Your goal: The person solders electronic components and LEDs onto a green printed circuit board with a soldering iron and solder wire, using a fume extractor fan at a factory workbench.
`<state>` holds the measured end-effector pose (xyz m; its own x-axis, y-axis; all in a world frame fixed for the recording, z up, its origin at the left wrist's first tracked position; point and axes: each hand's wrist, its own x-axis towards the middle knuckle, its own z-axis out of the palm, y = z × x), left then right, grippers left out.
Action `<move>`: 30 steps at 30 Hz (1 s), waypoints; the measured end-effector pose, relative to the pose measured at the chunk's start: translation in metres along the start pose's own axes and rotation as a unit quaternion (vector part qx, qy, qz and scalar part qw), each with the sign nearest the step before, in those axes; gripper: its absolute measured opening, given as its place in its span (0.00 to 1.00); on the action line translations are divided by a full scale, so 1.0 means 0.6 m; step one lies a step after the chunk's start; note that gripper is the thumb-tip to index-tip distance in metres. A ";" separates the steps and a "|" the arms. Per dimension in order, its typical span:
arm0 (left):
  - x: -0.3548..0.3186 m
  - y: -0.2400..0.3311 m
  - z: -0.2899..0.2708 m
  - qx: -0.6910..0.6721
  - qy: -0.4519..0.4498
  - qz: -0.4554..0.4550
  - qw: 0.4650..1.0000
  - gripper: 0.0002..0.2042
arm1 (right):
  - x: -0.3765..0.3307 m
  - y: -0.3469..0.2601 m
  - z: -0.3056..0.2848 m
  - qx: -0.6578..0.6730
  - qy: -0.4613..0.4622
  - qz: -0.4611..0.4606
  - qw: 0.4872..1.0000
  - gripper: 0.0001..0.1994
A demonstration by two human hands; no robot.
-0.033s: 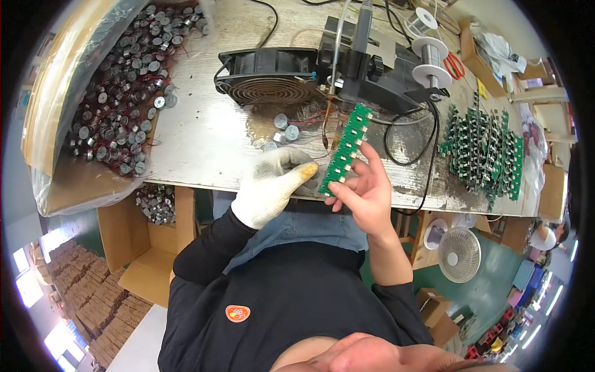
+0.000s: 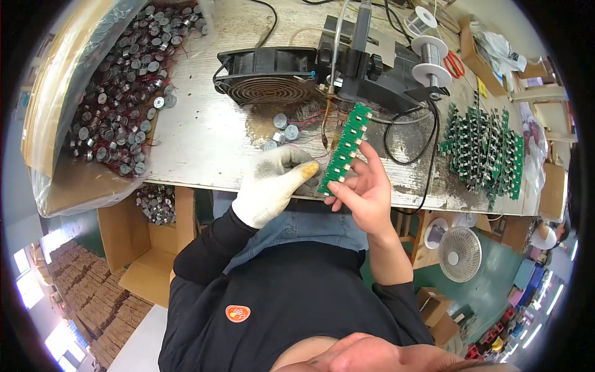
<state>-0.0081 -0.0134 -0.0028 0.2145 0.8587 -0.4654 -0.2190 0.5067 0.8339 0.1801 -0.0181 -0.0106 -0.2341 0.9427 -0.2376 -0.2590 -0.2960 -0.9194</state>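
My right hand point(image 2: 365, 192), bare, grips the near end of a long green circuit board strip point(image 2: 347, 149) between thumb and fingers. The strip stands tilted and carries a row of small white-and-metal connectors. My left hand point(image 2: 276, 183), in a white glove with a stained yellowish thumb tip, is closed in a pinch just left of the strip. What its fingertips hold is too small to make out. A few round silver parts with thin red wires point(image 2: 281, 121) lie on the table beyond the left hand. Past the strip's far end, a soldering tip point(image 2: 325, 139) points down from its stand.
A black fan point(image 2: 266, 77) stands behind the silver parts. Solder spools point(image 2: 429, 49) sit on the black machine. To the right is a pile of green board strips point(image 2: 483, 152); to the left, a plastic-lined box point(image 2: 80, 192) full of silver parts. A black cable point(image 2: 434, 149) loops across the table point(image 2: 204, 142).
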 end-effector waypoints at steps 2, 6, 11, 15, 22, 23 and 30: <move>0.010 -0.002 0.000 0.141 0.013 0.064 0.988 0.10 | 0.002 0.001 0.000 0.005 -0.002 -0.004 1.000 0.37; 0.013 0.007 0.012 0.108 0.029 0.057 0.992 0.09 | 0.004 -0.001 0.000 0.005 -0.011 -0.017 1.000 0.37; 0.012 0.020 0.018 0.051 0.020 -0.002 0.998 0.06 | 0.005 0.001 -0.001 0.024 -0.016 -0.020 0.999 0.39; 0.015 0.021 0.017 0.037 0.014 0.010 0.999 0.06 | 0.008 0.000 0.000 0.028 -0.017 -0.023 0.999 0.39; 0.019 0.026 0.019 0.075 0.027 0.052 0.995 0.06 | 0.011 -0.004 0.001 0.028 -0.013 -0.035 0.999 0.39; 0.020 0.027 0.019 0.095 0.031 0.064 0.993 0.06 | 0.010 -0.005 0.002 0.028 -0.012 -0.035 0.999 0.39; 0.018 0.021 0.018 0.067 0.039 0.069 0.995 0.05 | 0.009 -0.005 0.003 0.023 -0.014 -0.043 0.999 0.39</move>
<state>0.0017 0.0015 0.0057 0.1147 0.9257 -0.3604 -0.1106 0.3724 0.9214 0.1777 -0.0126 -0.0083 -0.2358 0.9604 -0.1487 -0.3228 -0.2217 -0.9202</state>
